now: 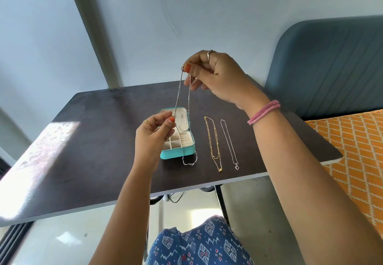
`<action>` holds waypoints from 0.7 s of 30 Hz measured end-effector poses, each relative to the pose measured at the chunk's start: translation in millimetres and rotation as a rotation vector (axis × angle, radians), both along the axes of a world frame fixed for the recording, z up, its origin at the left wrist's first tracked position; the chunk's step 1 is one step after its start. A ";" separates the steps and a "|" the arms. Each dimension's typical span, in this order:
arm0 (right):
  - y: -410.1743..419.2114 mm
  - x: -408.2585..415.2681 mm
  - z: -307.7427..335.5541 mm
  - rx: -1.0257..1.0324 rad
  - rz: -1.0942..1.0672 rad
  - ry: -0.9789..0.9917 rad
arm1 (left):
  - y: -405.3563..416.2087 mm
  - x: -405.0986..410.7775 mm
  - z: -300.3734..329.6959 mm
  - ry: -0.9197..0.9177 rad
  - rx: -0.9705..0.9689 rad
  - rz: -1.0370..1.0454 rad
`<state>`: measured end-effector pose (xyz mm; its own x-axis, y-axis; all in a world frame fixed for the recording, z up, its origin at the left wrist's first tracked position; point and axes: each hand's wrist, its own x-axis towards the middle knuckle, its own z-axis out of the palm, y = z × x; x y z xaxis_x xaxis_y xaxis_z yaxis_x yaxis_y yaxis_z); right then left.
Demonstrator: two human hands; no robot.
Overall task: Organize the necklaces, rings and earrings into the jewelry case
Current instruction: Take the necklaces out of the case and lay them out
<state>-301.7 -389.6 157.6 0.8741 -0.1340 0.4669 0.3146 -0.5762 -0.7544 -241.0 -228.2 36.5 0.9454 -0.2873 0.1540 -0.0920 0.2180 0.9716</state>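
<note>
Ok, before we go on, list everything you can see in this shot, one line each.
silver necklace: one, silver, held up in the air over the case, its low end dangling near the case's front.
jewelry case: one, teal with cream lining, open on the table.
gold necklace: one, gold, laid flat right of the case.
pendant necklace: one, silver, laid flat right of the gold one.
table: one, dark brown.
chair: one, blue, beyond the table's right side.
orange cloth: one, orange with white lattice, far right.
left hand: fingers pinch the chain lower down.
right hand: fingers pinch the chain's top.
</note>
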 end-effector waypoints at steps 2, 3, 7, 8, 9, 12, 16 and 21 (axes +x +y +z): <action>0.9 0.5 3.2 0.017 0.001 0.006 | 0.1 0.4 -11.4 0.003 0.030 0.011; 1.1 0.7 4.4 0.031 0.001 0.006 | -0.3 -0.3 -16.8 0.007 0.048 0.010; 4.5 -0.2 11.1 0.106 0.025 -0.018 | -2.5 -2.7 -34.3 0.010 0.144 -0.006; 5.6 -0.7 13.4 0.135 0.039 -0.028 | -3.0 -2.9 -37.3 0.004 0.172 -0.014; 6.3 -1.5 15.7 0.166 0.053 -0.042 | -3.8 -2.7 -40.1 -0.011 0.208 -0.021; 7.7 -3.0 23.8 0.250 0.084 -0.087 | -4.6 -1.2 -45.6 -0.085 0.340 -0.021; 4.7 -5.0 34.8 0.332 0.116 -0.138 | -5.1 0.6 -48.2 -0.188 0.457 -0.032; -3.5 -3.0 40.1 0.370 0.128 -0.167 | -4.8 1.5 -48.6 -0.283 0.560 -0.060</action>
